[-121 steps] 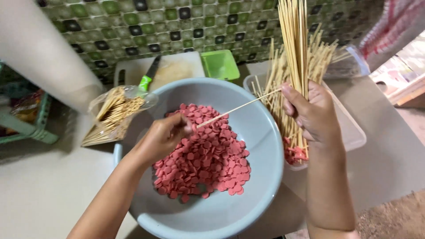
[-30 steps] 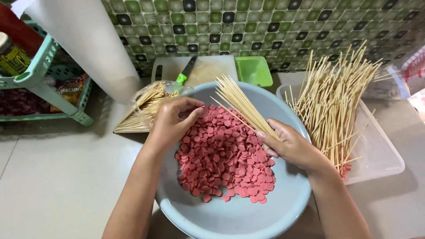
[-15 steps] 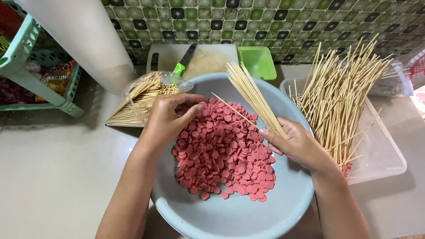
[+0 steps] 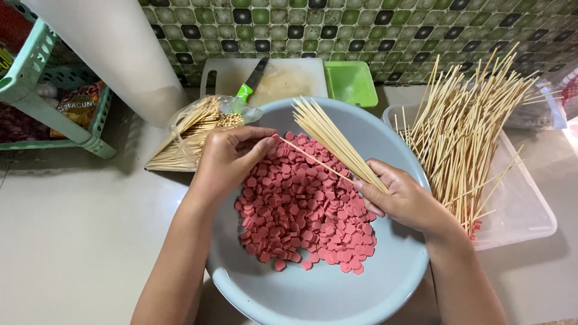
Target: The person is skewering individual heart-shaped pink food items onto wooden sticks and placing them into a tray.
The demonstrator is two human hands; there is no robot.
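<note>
two hands: one left hand [image 4: 227,157], one right hand [image 4: 402,198]. one pale blue bowl [image 4: 313,295], one clear plastic tub [image 4: 518,210], one green container [image 4: 351,81], one white cutting board [image 4: 226,75], one green-handled knife [image 4: 250,84]. pink sausage slices [image 4: 301,210] and bamboo skewers [image 4: 463,126], probably well over a hundred each, too crowded to count.

Wall at the back is covered in small square mosaic tiles [image 4: 385,30], mixed greens, cream and dark brown, kinda glossy. Floor [image 4: 66,229] is plain pale beige, smooth, with soft shadows on it. On the left there's a mint green plastic rack [image 4: 36,90] with snack packets stuffed on its shelf. A fat white cylinder [image 4: 120,54], maybe a pipe or post, leans across the top left. Light is soft and even, brighter at the far right edge.
</note>
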